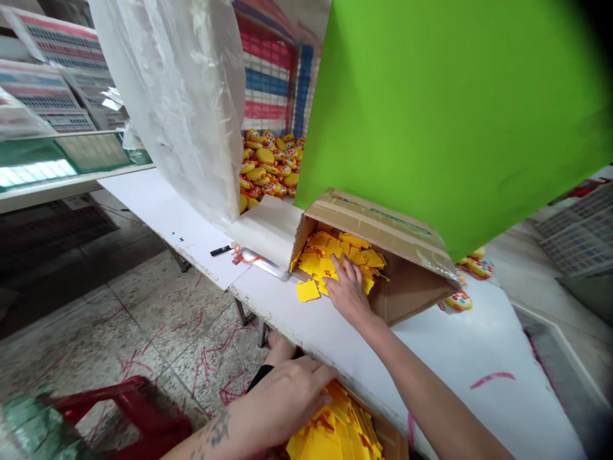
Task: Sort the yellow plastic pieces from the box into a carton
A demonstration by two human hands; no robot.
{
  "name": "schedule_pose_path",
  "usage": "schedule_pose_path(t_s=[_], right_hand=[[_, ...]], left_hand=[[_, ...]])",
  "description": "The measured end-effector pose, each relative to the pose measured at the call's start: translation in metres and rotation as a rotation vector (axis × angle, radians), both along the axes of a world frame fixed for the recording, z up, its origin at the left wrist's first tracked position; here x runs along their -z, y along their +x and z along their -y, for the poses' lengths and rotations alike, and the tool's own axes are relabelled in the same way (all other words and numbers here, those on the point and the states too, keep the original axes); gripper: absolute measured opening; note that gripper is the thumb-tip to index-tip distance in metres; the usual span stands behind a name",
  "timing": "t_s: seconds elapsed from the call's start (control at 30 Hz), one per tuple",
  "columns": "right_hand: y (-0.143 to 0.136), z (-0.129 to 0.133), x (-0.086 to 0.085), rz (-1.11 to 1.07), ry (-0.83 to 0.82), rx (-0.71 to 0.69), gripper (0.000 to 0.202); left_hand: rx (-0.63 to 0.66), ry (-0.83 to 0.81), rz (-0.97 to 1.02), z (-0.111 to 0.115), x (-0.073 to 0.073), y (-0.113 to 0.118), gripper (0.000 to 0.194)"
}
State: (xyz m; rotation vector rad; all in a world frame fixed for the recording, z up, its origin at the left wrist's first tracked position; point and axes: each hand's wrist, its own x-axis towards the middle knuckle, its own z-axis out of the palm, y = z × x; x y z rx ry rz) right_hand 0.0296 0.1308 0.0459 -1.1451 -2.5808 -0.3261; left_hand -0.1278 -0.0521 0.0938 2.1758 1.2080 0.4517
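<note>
My right hand (348, 289) reaches into the mouth of a cardboard box (407, 265) lying on its side on the table. Its fingers are spread over a heap of thin yellow pieces (318, 252), touching them. One flat yellow piece (307, 291) lies on the tabletop by the box opening. Lower down, my left hand (299, 390) is curled at the table edge, above a second box (389, 434) filled with yellow pieces (338, 425). Its fingertips are partly hidden, and what they grip, if anything, cannot be made out.
A white table (311, 326) carries a black marker (221, 251) and a clear tool with an orange cord (248, 254). Behind stand a green panel (431, 115), hanging plastic sheeting (191, 96) and a pile of yellow rounded items (271, 166). A red stool (129, 415) is at lower left.
</note>
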Motion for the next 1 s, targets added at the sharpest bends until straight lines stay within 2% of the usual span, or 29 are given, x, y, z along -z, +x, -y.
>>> schedule_pose_path(t_s=[0.23,0.33,0.37,0.43,0.5,0.63,0.7,0.77,0.83,0.9,1.0], right_hand=[[-0.004,-0.019,-0.007,-0.153,-0.052,-0.025,0.018],[0.006,-0.009,-0.019,-0.266,-0.045,0.007,0.021],[0.012,-0.002,-0.025,-0.35,-0.085,0.002,0.023],[0.027,0.017,-0.036,-0.533,-0.278,-0.037,0.024],[0.042,0.04,-0.047,-0.646,-0.556,-0.08,0.023],[0.067,0.088,-0.065,-0.612,-1.006,-0.171,0.022],[0.074,0.106,-0.07,-0.522,-1.209,-0.267,0.022],[0.075,0.114,-0.071,-0.409,-1.282,-0.302,0.028],[0.071,0.113,-0.067,-0.324,-1.143,-0.248,0.039],[0.06,0.102,-0.057,-0.237,-0.843,-0.153,0.038],[0.035,0.07,-0.029,-0.057,-0.363,-0.018,0.04]], left_hand=[[-0.001,-0.003,0.04,0.001,-0.005,-0.002,0.029],[-0.014,-0.004,0.102,0.001,-0.006,-0.006,0.026],[-0.029,-0.004,0.133,0.0,-0.005,-0.008,0.024],[-0.089,0.003,0.206,-0.007,0.0,-0.015,0.021],[-0.207,0.041,0.261,-0.02,0.011,-0.022,0.022],[-0.468,0.195,0.239,-0.059,0.048,-0.032,0.02],[-0.499,0.265,0.215,-0.078,0.068,-0.032,0.021],[-0.498,0.329,0.203,-0.093,0.087,-0.027,0.026],[-0.521,0.383,0.205,-0.103,0.102,-0.022,0.033],[-0.555,0.411,0.219,-0.107,0.112,-0.018,0.036],[-0.591,0.431,0.24,-0.109,0.118,-0.016,0.036]])
